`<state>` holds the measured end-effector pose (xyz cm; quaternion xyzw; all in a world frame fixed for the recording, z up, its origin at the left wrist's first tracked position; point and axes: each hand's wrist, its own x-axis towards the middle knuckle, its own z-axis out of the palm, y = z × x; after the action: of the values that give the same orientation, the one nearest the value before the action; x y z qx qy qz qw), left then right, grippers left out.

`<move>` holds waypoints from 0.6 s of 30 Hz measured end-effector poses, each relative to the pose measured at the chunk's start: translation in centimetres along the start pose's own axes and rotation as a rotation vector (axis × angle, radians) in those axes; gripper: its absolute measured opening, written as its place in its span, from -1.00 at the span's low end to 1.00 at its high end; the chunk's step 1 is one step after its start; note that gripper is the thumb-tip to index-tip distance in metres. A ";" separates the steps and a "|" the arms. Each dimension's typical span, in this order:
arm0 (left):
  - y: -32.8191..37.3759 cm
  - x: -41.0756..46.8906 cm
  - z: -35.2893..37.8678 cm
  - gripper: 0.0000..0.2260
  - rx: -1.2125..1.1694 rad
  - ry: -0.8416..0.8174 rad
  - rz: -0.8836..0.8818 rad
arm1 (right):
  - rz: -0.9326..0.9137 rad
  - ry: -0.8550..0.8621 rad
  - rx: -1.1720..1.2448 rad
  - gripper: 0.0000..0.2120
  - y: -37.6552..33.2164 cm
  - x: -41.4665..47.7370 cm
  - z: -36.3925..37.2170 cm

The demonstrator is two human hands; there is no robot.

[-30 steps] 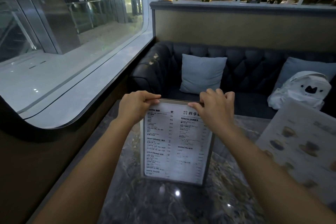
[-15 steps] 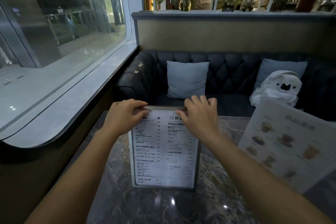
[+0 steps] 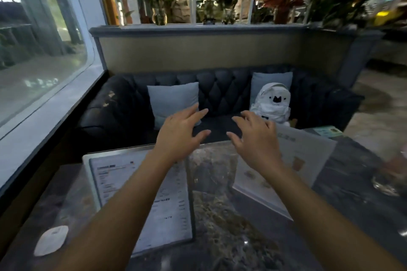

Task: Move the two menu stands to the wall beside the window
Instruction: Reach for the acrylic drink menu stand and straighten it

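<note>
A text menu stand [image 3: 174,209] with a white printed page stands upright on the dark marble table [image 3: 226,233], on its left side toward the window wall. A second menu stand [image 3: 306,158] with drink pictures stands to the right, angled. My left hand [image 3: 180,136] hovers above the text stand's top edge, fingers spread, holding nothing. My right hand [image 3: 257,138] floats between the two stands, fingers apart, partly covering the picture stand. Neither hand touches a stand.
The window [image 3: 39,55] and its dark sill wall run along the left. A black tufted sofa [image 3: 220,92] with grey cushions and a white backpack [image 3: 273,103] sits behind the table. A white disc [image 3: 51,241] lies near-left; a glass [image 3: 389,178] stands far right.
Both hands have let go of the text menu stand's top edge and lifted with fingers spread. The view has swung right, so the stand now sits lower left.
</note>
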<state>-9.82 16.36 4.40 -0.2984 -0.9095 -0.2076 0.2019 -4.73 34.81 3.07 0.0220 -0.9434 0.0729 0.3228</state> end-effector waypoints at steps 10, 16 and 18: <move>7.7 6.0 7.9 -0.47 0.034 -0.179 0.176 | 0.241 -0.037 -0.181 -0.52 10.6 -4.8 -3.4; 8.0 6.1 9.9 -0.54 0.059 -0.320 0.152 | 0.286 -0.062 -0.185 -0.60 12.8 -6.7 -3.0; 7.9 6.0 9.9 -0.56 0.034 -0.254 0.161 | 0.271 -0.014 -0.172 -0.65 12.9 -6.6 -3.0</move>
<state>-11.69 29.85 1.17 -0.3907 -0.9042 -0.1361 0.1063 1.15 47.93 -0.27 -0.1327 -0.9427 0.0344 0.3043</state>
